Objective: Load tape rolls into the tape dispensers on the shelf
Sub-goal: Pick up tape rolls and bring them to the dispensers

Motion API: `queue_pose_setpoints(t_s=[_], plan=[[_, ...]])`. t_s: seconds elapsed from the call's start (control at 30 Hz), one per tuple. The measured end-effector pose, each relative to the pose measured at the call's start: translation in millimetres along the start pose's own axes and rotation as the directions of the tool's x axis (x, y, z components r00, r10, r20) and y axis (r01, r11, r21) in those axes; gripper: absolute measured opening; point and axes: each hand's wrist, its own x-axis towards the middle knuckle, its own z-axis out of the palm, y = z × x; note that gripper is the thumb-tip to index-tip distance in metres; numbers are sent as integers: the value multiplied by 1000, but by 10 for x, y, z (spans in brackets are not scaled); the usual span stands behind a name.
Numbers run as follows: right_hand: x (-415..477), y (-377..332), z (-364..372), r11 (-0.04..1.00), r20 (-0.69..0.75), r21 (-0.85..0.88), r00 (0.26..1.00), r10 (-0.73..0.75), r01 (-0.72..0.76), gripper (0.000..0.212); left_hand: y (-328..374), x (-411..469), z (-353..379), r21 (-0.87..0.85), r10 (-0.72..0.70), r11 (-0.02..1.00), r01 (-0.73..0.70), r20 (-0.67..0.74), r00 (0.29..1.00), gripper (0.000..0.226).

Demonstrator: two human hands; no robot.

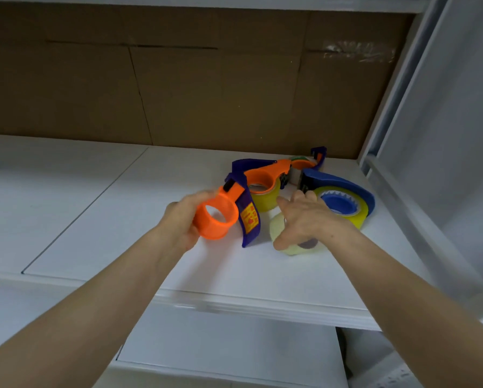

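Note:
My left hand (181, 219) grips an orange and purple tape dispenser (220, 217) by its empty orange hub, lifted just above the white shelf (122, 219). My right hand (310, 219) lies over a pale yellow tape roll (278, 228) flat on the shelf, thumb at its near rim, fingers spread across it. Behind them sits a second orange and purple dispenser (265, 177) with a yellowish roll on it. To the right rests a blue dispenser (344, 189) holding a yellowish roll. A further dispenser (307, 163) shows partly at the back.
A brown cardboard panel (192, 88) closes the back of the shelf. A white metal upright (397, 113) bounds the right side. The shelf's front edge (262, 306) runs below my forearms, with another white shelf level (220, 354) underneath.

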Motion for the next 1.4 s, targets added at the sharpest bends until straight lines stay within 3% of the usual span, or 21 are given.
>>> queue_pose_setpoints(t_s=[0.17,0.3,0.4,0.5,0.57,0.63,0.73,0.87,1.03,1.17,1.4], plan=[[49,-26,33,1000,74,-5,997,-7,7,84,-98,107,-94,153,-56,986,67,-76,996,39],[84,-30,60,998,19,43,999,-45,44,75,-120,138,-150,489,63,872,8,-130,989,4],[124,-96,59,990,-48,109,995,-85,90,66,-127,142,-133,713,144,699,-49,-73,987,5],[117,-171,55,956,-174,271,983,-62,108,48,-114,131,-70,821,106,570,-34,-32,994,46],[95,-220,53,894,-273,425,962,-19,138,46,-70,134,-28,804,109,593,-28,-46,993,66],[83,-290,49,853,-312,485,949,-36,191,53,-4,161,29,775,138,631,-45,-55,989,65],[102,-359,63,866,-258,444,959,-120,229,67,79,161,110,760,166,647,-61,-63,984,59],[147,-334,-8,877,-278,420,953,-119,232,60,177,126,98,711,199,698,-83,-82,977,53],[376,-605,-224,861,-364,366,906,-215,352,55,329,-31,-88,671,230,737,-75,-145,962,49],[591,-1127,-361,812,-323,349,874,-364,467,54,507,-185,-550,667,295,744,-44,-269,917,50],[688,-2273,-389,738,-275,400,840,-468,543,51,832,-384,-1749,661,360,750,-4,-404,841,52]])
